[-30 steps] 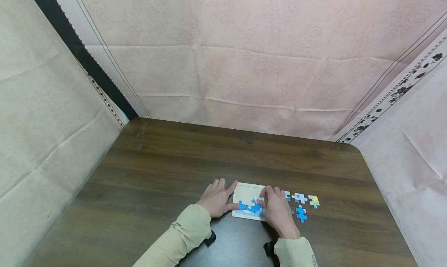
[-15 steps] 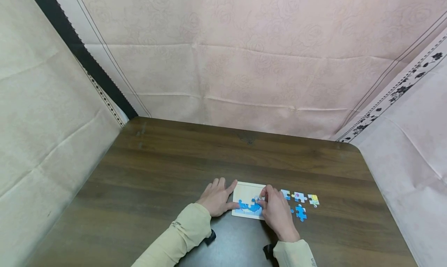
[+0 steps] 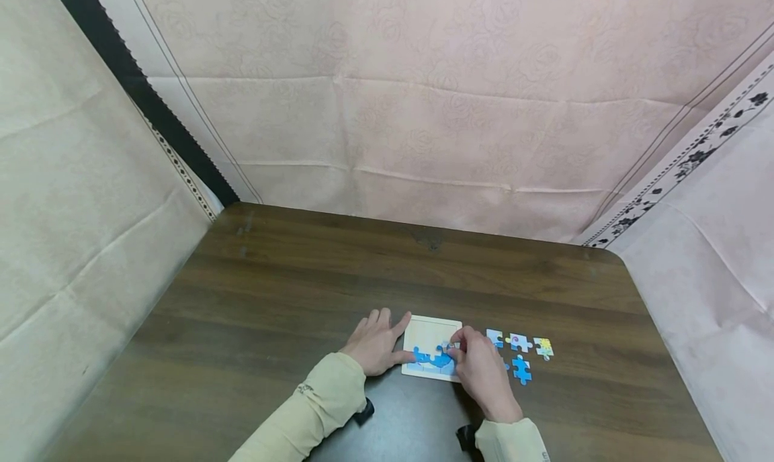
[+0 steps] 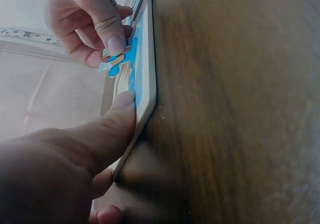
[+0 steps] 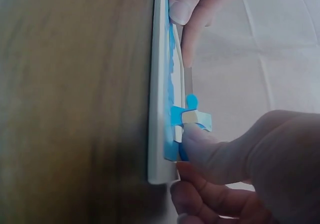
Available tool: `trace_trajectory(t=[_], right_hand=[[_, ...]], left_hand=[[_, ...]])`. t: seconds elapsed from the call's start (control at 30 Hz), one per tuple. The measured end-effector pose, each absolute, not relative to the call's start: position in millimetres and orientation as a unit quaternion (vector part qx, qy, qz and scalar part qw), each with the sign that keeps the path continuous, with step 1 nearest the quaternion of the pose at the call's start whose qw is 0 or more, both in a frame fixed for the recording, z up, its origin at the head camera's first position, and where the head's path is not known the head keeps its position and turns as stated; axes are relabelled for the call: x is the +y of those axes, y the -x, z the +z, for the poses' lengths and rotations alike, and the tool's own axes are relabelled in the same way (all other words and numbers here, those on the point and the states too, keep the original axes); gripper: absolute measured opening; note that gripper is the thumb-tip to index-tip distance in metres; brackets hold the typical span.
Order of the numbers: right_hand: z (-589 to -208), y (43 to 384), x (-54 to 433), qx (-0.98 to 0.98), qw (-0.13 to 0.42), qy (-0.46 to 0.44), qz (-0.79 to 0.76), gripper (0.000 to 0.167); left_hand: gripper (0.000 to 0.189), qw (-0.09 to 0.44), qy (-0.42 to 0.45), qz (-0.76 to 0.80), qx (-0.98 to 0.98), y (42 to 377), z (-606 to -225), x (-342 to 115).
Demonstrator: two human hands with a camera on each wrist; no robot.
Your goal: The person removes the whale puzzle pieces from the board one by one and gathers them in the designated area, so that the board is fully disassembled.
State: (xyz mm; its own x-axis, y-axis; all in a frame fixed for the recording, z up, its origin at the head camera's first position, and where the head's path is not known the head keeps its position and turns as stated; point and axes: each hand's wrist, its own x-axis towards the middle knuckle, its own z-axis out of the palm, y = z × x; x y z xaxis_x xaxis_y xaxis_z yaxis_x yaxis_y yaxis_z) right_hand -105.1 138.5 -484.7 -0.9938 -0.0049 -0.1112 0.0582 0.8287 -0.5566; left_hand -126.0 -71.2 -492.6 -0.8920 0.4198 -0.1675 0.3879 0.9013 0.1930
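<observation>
In the head view, a pale puzzle board (image 3: 431, 328) lies on the table, with blue puzzle pieces (image 3: 432, 358) set along its near part. My left hand (image 3: 373, 346) rests at the board's left edge, fingers straight, its thumb pressing on the blue pieces near the corner. Over the board's right side, my right hand (image 3: 480, 368) pinches a puzzle piece (image 5: 196, 117) between thumb and fingers. That piece, blue with a pale and yellowish part, stands tilted above the board in both wrist views; fingers partly cover it.
Several loose puzzle pieces lie right of the board, among them a blue one (image 3: 521, 369), a yellow one (image 3: 543, 347) and a white-and-blue one (image 3: 519, 342). The brown wooden table (image 3: 338, 267) ends at light patterned cloth (image 3: 423, 113) behind and at the sides.
My right hand has shifted slightly down and its fingers have turned a little, so the board's far right corner now shows. The left hand has stayed in place.
</observation>
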Motion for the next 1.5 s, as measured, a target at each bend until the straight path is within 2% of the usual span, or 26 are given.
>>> trace_trajectory(t=[0.7,1.03,1.5], right_hand=[[-480.6,105.5,142.3,0.947,0.063,-0.032,-0.313,0.012],[-479.8,105.5,141.9,0.945,0.086,-0.031,-0.313,0.011],[-479.4,102.8,144.4,0.949,0.045,-0.009,-0.311,0.012]], left_hand=[[0.082,0.109,-0.202,0.084,0.97,126.1,-491.0,-70.9],[0.082,0.115,-0.204,0.088,0.968,126.2,-489.8,-71.2],[0.081,0.114,-0.211,0.073,0.968,126.4,-488.5,-70.4]])
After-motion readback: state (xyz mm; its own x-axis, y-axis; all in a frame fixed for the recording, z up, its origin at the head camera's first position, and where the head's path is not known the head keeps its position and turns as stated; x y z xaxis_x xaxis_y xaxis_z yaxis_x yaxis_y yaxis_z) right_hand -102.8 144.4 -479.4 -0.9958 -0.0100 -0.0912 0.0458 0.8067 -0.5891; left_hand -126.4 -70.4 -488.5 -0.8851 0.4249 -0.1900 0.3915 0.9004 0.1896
